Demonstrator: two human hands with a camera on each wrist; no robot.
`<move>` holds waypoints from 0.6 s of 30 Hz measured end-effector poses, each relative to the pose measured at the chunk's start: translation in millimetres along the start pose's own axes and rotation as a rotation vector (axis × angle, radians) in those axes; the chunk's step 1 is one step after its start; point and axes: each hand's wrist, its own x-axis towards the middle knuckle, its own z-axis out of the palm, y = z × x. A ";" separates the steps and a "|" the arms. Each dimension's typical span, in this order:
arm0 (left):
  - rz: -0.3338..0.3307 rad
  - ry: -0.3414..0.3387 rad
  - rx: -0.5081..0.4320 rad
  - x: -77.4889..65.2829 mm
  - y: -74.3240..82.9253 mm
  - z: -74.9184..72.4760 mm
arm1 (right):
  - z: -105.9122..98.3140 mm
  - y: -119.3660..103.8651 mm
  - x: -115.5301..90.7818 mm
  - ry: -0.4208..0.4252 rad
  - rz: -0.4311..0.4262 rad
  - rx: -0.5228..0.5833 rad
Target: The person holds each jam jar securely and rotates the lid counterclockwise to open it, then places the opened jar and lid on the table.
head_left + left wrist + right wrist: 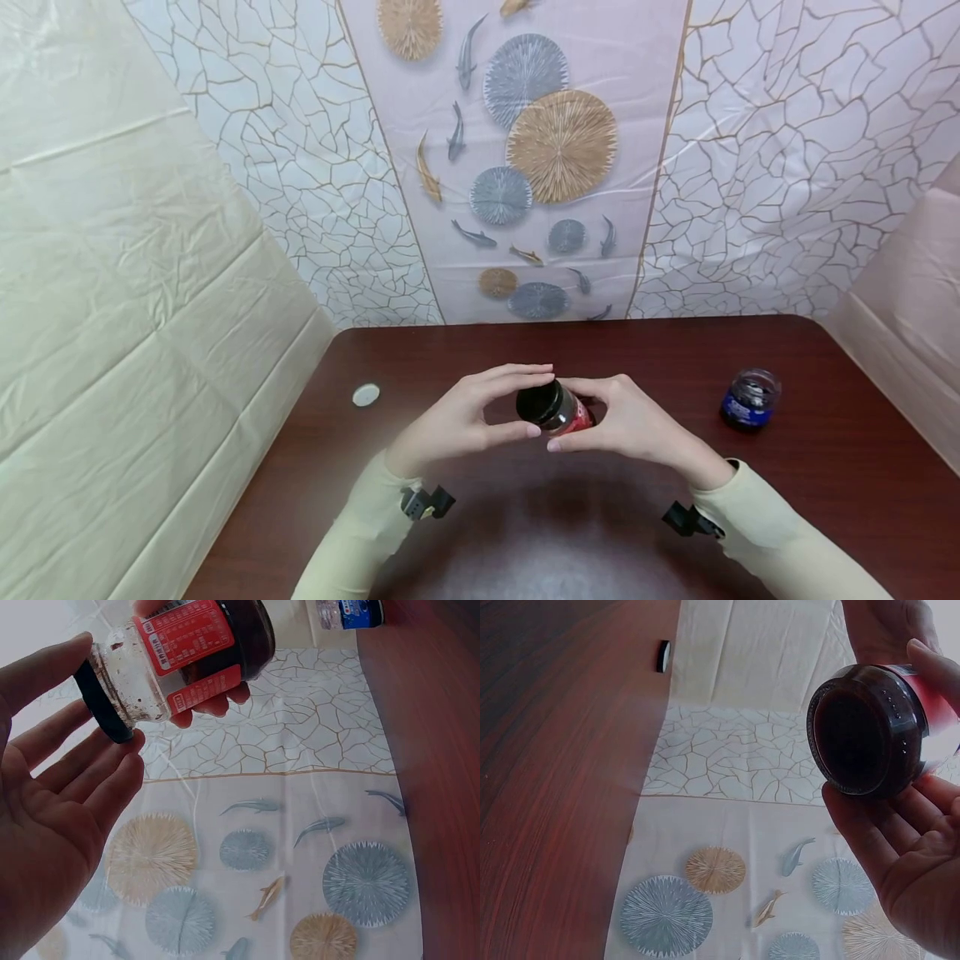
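A glass jar (576, 414) with a red label and dark contents is held up, tilted, above the table. My right hand (628, 417) grips it round the body, thumb on one side and fingers on the other. In the right wrist view the dark base of the jar (855, 735) faces the camera. At the jar's mouth sits a black lid (103, 701). My left hand (480, 412) pinches this lid by its rim between thumb and fingertips. Brownish smears show on the glass near the neck.
On the right of the dark red table (465, 533) stands a lidless jar (751, 400) with a blue label and dark contents. A loose lid (366, 395), black-rimmed with a white inner face, lies at the left. Patterned cloth (495, 250) hangs behind the table.
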 end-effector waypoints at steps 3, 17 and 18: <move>-0.009 0.018 0.015 0.6 -0.5 1.2 | -0.2 0.8 0.1 0.004 -0.002 -0.001; -0.023 0.121 0.138 3.4 0.6 8.1 | -0.4 3.0 0.1 0.002 0.014 0.017; -0.030 0.129 0.143 3.3 0.8 8.7 | -0.3 2.9 0.2 0.002 0.015 0.018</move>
